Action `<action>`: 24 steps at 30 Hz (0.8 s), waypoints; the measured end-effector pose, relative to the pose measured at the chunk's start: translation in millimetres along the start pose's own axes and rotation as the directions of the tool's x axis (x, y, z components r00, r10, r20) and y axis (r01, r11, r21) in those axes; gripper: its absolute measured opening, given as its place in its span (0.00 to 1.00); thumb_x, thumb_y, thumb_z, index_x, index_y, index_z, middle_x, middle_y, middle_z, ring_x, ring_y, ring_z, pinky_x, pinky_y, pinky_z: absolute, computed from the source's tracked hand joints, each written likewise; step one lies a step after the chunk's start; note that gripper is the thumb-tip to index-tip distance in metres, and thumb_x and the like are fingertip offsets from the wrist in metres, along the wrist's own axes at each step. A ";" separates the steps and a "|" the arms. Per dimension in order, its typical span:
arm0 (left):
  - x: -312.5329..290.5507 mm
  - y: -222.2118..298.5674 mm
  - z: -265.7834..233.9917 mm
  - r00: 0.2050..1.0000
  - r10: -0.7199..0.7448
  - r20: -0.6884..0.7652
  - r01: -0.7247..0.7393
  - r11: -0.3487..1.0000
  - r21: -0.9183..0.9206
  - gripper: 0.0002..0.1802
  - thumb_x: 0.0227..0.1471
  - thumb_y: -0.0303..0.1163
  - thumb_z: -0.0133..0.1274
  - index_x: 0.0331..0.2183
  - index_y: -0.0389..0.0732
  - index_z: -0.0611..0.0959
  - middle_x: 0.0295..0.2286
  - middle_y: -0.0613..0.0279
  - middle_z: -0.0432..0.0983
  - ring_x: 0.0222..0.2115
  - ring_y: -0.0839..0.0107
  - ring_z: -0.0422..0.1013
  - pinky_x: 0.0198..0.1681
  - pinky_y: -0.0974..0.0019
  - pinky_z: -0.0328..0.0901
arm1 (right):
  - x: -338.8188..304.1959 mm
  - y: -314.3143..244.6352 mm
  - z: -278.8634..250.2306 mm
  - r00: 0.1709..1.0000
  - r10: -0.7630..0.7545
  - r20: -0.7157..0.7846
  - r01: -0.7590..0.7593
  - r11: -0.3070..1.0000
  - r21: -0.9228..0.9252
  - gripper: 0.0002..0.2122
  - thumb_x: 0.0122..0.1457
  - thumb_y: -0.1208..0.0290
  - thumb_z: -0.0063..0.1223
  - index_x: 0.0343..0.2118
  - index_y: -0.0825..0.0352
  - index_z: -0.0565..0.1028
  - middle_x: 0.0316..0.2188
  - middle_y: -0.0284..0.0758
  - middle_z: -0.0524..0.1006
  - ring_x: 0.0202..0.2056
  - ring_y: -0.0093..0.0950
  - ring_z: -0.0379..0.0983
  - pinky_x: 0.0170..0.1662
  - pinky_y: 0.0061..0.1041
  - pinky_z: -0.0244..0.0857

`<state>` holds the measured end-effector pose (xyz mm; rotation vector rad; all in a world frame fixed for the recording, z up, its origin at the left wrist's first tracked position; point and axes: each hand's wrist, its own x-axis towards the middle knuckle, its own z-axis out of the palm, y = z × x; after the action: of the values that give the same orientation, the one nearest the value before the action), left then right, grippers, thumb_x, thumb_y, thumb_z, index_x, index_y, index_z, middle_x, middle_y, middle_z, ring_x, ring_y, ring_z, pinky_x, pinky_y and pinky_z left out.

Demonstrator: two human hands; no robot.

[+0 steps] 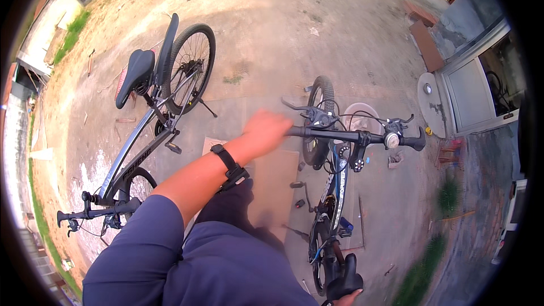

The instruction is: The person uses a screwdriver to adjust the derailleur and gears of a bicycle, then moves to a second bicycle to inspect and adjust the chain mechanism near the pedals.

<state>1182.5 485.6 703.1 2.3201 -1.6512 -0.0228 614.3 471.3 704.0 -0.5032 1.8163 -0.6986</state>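
Beside me on the right stands a black, white and blue bicycle [338,192], its front wheel [318,99] pointing away. My left hand [267,128], with a black watch on its wrist, is closed around the left end of the handlebar [334,135]. Brake levers, cables and a round silver bell [391,140] sit along the bar. Low in the picture, my right hand [348,298] grips the edge of the black saddle [345,281]; only part of it shows, and the frame's lower edge cuts off the rest.
A second bicycle [148,127] stands on its kickstand at the left. Flattened cardboard [277,187] lies by my legs. Beyond the handlebar is a pale round tub [362,114]. A building with a light door [469,99] borders the right side, with grass tufts [422,266] nearby.
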 end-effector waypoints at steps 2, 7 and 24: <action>34.7 -52.1 -35.4 0.999 -0.017 0.029 0.018 1.000 -0.018 0.08 0.49 0.36 0.57 0.34 0.48 0.80 0.28 0.62 0.77 0.34 0.58 0.74 0.40 0.55 0.62 | 12.6 13.8 16.9 0.997 -0.065 -0.048 0.065 0.998 -0.007 0.28 0.69 0.49 0.35 0.56 0.71 0.69 0.44 0.40 0.76 0.41 0.32 0.73 0.44 0.34 0.69; 116.8 -170.3 -132.1 0.996 -0.022 0.081 0.024 0.999 -0.024 0.06 0.50 0.36 0.56 0.31 0.47 0.81 0.28 0.60 0.77 0.33 0.56 0.74 0.38 0.52 0.63 | -90.9 -33.6 173.3 0.995 -0.070 -0.076 0.058 0.988 -0.143 0.30 0.67 0.48 0.39 0.58 0.73 0.67 0.42 0.42 0.77 0.40 0.34 0.74 0.43 0.35 0.69; 354.0 -692.2 -420.0 0.996 -0.016 -0.082 0.003 0.989 -0.148 0.09 0.49 0.35 0.59 0.33 0.44 0.79 0.28 0.59 0.77 0.31 0.55 0.74 0.37 0.54 0.64 | -447.7 -158.0 750.5 0.986 -0.132 0.103 0.160 0.926 -0.342 0.39 0.60 0.45 0.48 0.62 0.77 0.60 0.43 0.46 0.78 0.37 0.37 0.75 0.43 0.36 0.70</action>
<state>2017.8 459.9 990.3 2.1883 -1.5435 -0.0483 1472.8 473.9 931.3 -0.8977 1.8490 -0.4459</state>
